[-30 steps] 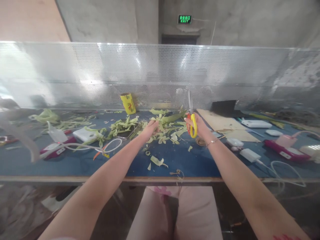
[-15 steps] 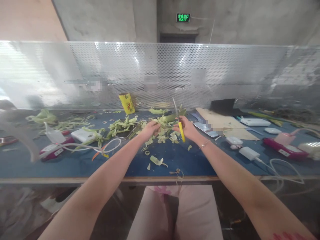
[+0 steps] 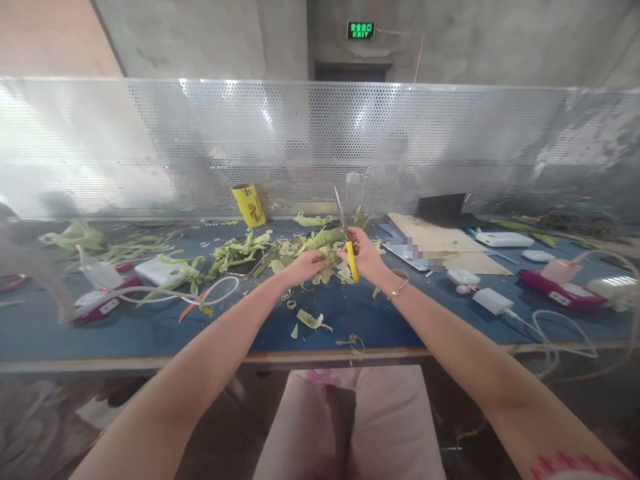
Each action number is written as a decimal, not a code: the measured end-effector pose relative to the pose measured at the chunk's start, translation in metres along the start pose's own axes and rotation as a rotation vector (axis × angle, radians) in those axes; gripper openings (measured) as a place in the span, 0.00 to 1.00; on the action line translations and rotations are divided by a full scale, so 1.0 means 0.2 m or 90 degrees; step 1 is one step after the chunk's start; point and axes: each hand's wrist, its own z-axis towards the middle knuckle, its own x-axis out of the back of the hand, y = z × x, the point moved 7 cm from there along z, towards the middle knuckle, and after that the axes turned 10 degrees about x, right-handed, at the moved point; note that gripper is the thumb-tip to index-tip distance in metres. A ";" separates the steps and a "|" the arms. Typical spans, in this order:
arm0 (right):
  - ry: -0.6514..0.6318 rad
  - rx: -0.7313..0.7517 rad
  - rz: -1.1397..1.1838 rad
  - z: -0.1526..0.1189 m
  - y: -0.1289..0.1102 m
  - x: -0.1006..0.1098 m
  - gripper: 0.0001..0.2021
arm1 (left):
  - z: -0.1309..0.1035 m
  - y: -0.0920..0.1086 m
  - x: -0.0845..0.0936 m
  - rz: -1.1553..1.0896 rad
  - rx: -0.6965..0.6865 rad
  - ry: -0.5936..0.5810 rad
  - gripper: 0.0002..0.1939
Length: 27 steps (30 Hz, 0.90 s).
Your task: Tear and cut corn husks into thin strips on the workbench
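My right hand (image 3: 365, 255) is closed around yellow-handled scissors (image 3: 353, 260), whose blades point up and away from me. Just left of it, my left hand (image 3: 306, 268) has its fingers pinched together on a pale green leaf strip (image 3: 330, 253), partly hidden by the fingers. Both hands are over a heap of pale green, husk-like leaves (image 3: 286, 251) on the blue tabletop (image 3: 340, 327). A longer green piece (image 3: 323, 238) lies just behind the fingers. Nearer to me are a curled leaf scrap (image 3: 313, 320) and small cut bits.
A yellow cardboard roll (image 3: 249, 205) stands at the back by the perforated metal screen (image 3: 225, 133). More leaves (image 3: 237, 252) lie on a dark phone at left. Power strips (image 3: 563, 291), chargers (image 3: 493, 301) and white cables are on both sides. Brown paper (image 3: 450, 240) and a phone (image 3: 407, 257) lie right.
My left hand has moved slightly right and down, closer to my right hand. The scissors remain in my right hand and stand a little differently. The whole view has shifted slightly.
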 end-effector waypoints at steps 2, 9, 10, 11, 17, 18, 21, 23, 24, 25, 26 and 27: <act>0.006 -0.002 0.006 0.00 -0.01 0.01 0.29 | -0.01 0.01 -0.01 0.035 -0.009 -0.010 0.15; 0.074 -0.032 -0.021 0.01 0.02 0.07 0.27 | -0.04 0.05 0.00 -0.007 -0.035 -0.040 0.16; 0.090 -0.044 -0.019 0.01 0.04 0.09 0.26 | -0.04 0.05 0.00 -0.023 -0.034 -0.041 0.16; 0.104 -0.053 -0.017 0.01 0.06 0.10 0.26 | -0.04 0.04 0.01 -0.040 -0.032 -0.040 0.15; 0.121 -0.067 -0.065 0.02 0.15 0.16 0.26 | 0.01 -0.03 0.08 -0.256 0.023 0.040 0.12; 0.111 -0.073 -0.084 0.02 0.16 0.15 0.26 | 0.01 -0.04 0.09 -0.309 0.027 0.048 0.12; 0.068 -0.091 -0.145 0.02 0.18 0.14 0.25 | 0.00 -0.03 0.10 -0.445 0.023 0.024 0.14; 0.044 -0.088 -0.181 0.02 0.19 0.14 0.23 | -0.01 -0.02 0.09 -0.494 0.026 -0.001 0.17; 0.032 -0.081 -0.201 0.02 0.19 0.14 0.22 | -0.02 -0.01 0.09 -0.510 0.030 -0.008 0.18; 0.020 -0.073 -0.225 0.02 0.18 0.14 0.21 | -0.02 -0.01 0.09 -0.523 0.035 -0.010 0.19; 0.005 -0.063 -0.251 0.02 0.17 0.14 0.21 | -0.02 -0.02 0.10 -0.531 0.039 -0.004 0.18; -0.012 -0.050 -0.275 0.02 0.16 0.14 0.21 | -0.01 -0.02 0.11 -0.535 0.042 0.012 0.18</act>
